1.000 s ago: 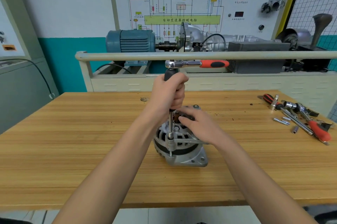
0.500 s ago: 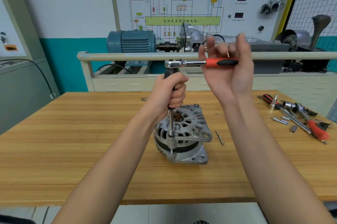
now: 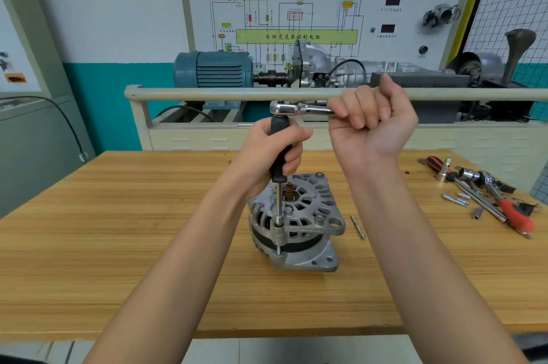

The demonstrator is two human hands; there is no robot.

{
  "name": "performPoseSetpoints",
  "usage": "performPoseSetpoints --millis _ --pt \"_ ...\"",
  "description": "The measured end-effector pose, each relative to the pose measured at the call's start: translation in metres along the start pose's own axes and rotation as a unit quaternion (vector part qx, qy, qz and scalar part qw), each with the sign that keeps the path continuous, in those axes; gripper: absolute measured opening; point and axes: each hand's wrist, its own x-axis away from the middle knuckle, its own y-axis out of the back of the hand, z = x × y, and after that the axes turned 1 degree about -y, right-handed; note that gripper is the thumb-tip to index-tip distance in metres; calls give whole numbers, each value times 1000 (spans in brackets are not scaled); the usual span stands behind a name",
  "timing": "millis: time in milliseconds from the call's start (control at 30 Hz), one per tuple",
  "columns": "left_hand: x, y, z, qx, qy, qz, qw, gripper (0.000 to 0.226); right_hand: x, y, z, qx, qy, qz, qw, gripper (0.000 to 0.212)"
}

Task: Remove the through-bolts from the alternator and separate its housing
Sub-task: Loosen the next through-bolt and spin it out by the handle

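Overhead, the right hand (image 3: 370, 123) is curled in a fist round the ratchet handle, hiding its grip completely; only the chrome ratchet head (image 3: 286, 108) shows to the left of the knuckles. Directly below that head, the left hand (image 3: 272, 153) wraps the black handle of the extension bar (image 3: 278, 156), probably to keep the long shaft plumb while the right hand supplies the turning force. From the left fist the thin steel shaft drops to a socket (image 3: 278, 219) seated on a through-bolt at the near-left edge of the alternator (image 3: 296, 221), which stands shaft-up on its mounting flange near the middle of the wooden workbench (image 3: 118, 230). Neither hand steadies the housing, so a hard pull could spin or tip it. One loose through-bolt (image 3: 357, 227) lies on the bench just right of the alternator, suggesting the job is partly done. Further right, well apart, sits a scatter of spare tools (image 3: 489, 197) with sockets and another red-handled driver.
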Motion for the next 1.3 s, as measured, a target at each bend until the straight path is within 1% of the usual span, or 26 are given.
performPoseSetpoints --millis 67,133,200,233,333,433,500,600,667,700,733,800,867,933,1033,1100,1200,1233,1300 --pt "-5 -1 -1 13 19 22 999 31 -15 9 3 -85 -61 -56 993 56" --pt "-9 -4 -3 27 62 59 996 34 -26 17 4 -145 -104 -76 981 54" --pt "-11 -5 -2 32 89 82 992 39 -30 19 3 -169 -118 -83 975 51" --pt "-11 -5 -2 30 94 78 992 41 -30 19 2 -166 -113 -85 976 51" --pt "-9 -5 0 13 81 24 996 52 -22 12 0 -110 -58 -74 990 54" --pt "-7 -7 1 6 62 -36 997 55 -4 2 -6 3 35 -9 999 58" --pt "-6 -11 2 -4 55 -76 996 54 9 -5 -13 79 108 50 990 58" --pt "-4 -16 2 -28 46 -125 991 58 23 -10 -22 147 209 124 959 49" --pt "-2 -20 2 -40 33 -149 987 57 30 -10 -27 171 251 165 938 45" --pt "-1 -21 3 -44 27 -159 986 56 31 -10 -28 174 258 179 933 44" --pt "0 -22 3 -46 23 -165 985 56 31 -10 -27 171 254 184 934 44" --pt "1 -19 2 -45 23 -164 985 53 24 -10 -22 145 212 168 952 49" --pt "2 -14 0 -43 25 -143 988 47 12 -9 -15 97 128 127 979 54" --pt "4 -8 -2 -39 27 -112 993 44 -4 -3 -10 16 27 62 998 52" --pt "3 -4 -4 -19 34 -50 998 45 -25 8 -8 -107 -80 -8 991 50" --pt "0 -2 -6 9 46 -11 999 43 -33 13 -9 -143 -108 -26 983 50" --pt "-4 -1 -8 52 84 43 994 40 -36 15 -11 -150 -116 -26 982 49" --pt "-3 -1 -8 54 93 48 993 41 -35 14 -11 -149 -113 -25 982 49" --pt "-3 -2 -7 37 94 29 994 46 -30 9 -11 -143 -93 -27 985 49"
